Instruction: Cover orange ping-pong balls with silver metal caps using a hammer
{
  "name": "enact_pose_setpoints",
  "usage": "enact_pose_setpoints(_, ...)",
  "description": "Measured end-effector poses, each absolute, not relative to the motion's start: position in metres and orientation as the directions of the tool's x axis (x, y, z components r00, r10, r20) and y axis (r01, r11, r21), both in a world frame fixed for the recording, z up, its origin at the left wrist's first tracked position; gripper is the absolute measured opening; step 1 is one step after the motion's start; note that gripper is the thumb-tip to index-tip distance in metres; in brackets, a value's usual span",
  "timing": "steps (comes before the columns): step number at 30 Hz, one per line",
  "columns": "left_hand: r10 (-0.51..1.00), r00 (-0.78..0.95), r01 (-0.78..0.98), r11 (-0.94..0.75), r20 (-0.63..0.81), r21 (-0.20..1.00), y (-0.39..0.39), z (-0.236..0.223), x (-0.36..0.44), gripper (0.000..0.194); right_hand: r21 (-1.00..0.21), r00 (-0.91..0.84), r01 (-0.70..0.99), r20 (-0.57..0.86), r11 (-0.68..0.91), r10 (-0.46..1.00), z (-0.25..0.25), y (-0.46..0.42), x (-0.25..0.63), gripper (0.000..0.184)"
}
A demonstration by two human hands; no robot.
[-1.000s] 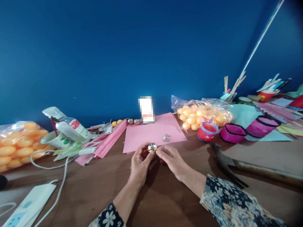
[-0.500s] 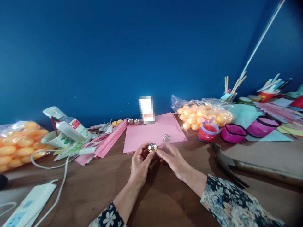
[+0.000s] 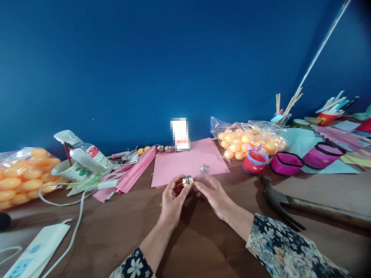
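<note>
A shiny gold-and-silver ball point(image 3: 188, 180) is pinched between the thumb and fingers of my left hand point(image 3: 171, 200), above the table's near part. My right hand point(image 3: 213, 195) is closed, with its thumb and fingertips against the ball's right side. Whether something tiny is also between those fingertips I cannot make out. Just beyond my hands lie pink paper sheets point(image 3: 185, 164), with a small heap of silvery bits point(image 3: 204, 168) on them. Two more shiny balls point(image 3: 164, 148) rest at the far left corner of the paper.
To the right lies a claw hammer point(image 3: 278, 199), with a red-and-blue tub point(image 3: 255, 162) and magenta fabric pouches point(image 3: 286, 163) behind it. Bags of orange balls point(image 3: 240, 141) stand on both sides. A white power strip point(image 3: 39, 247) and cable occupy the left. A blue wall point(image 3: 145, 69) closes the back.
Almost nothing differs. The whole view has shifted very slightly, and both hands stay at the ball, which looks turned a little.
</note>
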State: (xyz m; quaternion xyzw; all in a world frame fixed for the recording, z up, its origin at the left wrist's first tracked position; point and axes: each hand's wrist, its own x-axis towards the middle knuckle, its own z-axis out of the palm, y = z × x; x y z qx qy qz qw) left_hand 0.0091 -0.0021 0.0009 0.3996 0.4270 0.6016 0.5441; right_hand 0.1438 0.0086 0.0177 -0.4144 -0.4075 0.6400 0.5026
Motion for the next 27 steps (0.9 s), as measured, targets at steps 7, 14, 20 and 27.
enact_pose_setpoints(7,0.995,-0.096,-0.317,-0.032,0.001,0.948,-0.0013,0.0016,0.0095,0.045,-0.939,-0.125,-0.307,-0.12,-0.153,0.985,0.0155,0.0085,0.1425,0.024)
enact_pose_setpoints(14,0.99,-0.136,-0.344,-0.026,-0.022,0.939,-0.0002,0.0008,0.0086,0.054,-0.98,-0.101,-0.198,-0.005,-0.025,0.995,0.0145,0.0058,0.1385,0.023)
enact_pose_setpoints(20,0.995,-0.094,-0.347,-0.018,-0.016,0.938,-0.0012,0.0007,0.0081,0.052,-0.981,-0.122,-0.194,0.044,0.02,0.992,0.0139,0.0049,0.1383,0.016)
enact_pose_setpoints(27,0.992,-0.112,-0.305,-0.083,0.051,0.949,-0.0016,0.0,0.0094,0.044,-0.983,-0.126,-0.184,0.033,0.01,0.991,0.02,0.0056,0.139,0.019)
